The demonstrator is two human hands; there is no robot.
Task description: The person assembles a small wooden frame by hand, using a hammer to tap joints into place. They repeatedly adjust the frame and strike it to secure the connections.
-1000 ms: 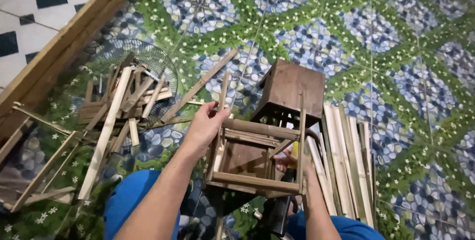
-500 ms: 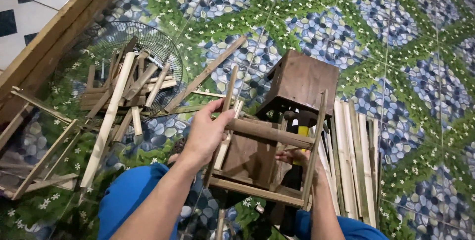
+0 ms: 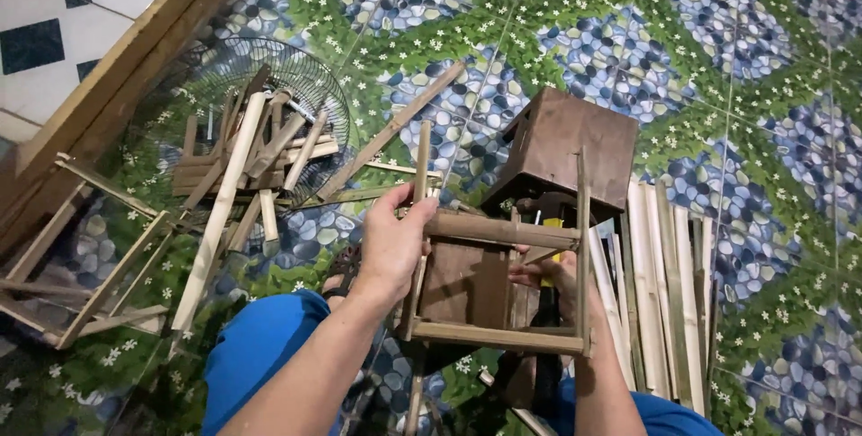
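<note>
Patterned floor tiles (image 3: 718,59) in blue, green and white lie under everything, with a long wooden plank (image 3: 117,59) along the upper left edge. At the centre, the person's left hand (image 3: 391,243) wraps its fingers around the left upright of a bamboo frame (image 3: 498,283), thumb pressed against the top crossbar. The right hand (image 3: 552,279) reaches inside the frame from below; its fingers look curled, but I cannot tell what, if anything, they pinch. So far the frame shows 2 uprights and 2 crossbars joined into a rectangle, held upright against a dark wooden box (image 3: 561,153) just behind it. Much material looks unused: a row of flat bamboo slats (image 3: 664,292) lies to the right, a loose heap of sticks (image 3: 242,167) sits on a wire fan guard (image 3: 260,68), and another joined frame (image 3: 81,265) rests at far left.
</note>
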